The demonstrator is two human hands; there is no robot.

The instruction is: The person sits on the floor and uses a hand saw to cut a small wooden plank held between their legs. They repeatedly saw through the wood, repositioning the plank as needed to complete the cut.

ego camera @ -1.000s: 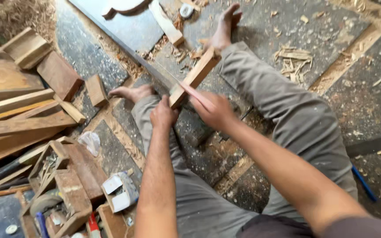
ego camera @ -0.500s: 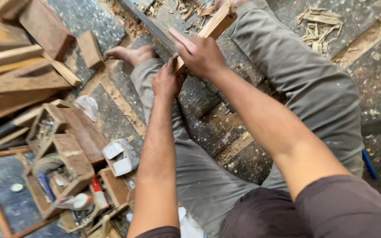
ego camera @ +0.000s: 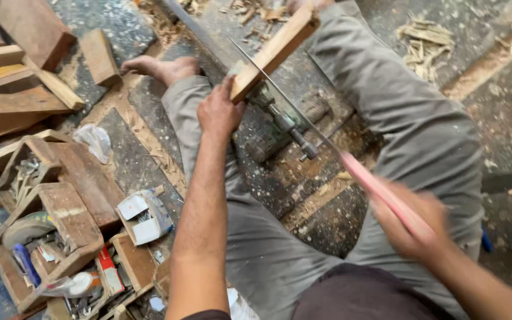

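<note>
So the saw [ego camera: 303,127] is now pulled way back by the right hand [ego camera: 413,228], clenched on its pink handle, blurred mid-stroke. The wood strip [ego camera: 274,50] is pinned near its end by the left hand [ego camera: 219,112], blade just beside those fingers; cutting looks underway.

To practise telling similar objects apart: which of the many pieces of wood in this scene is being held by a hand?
The pale wood strip between the legs: the left hand grips its near end, and a saw blade crosses it. The others lie untouched.
</note>
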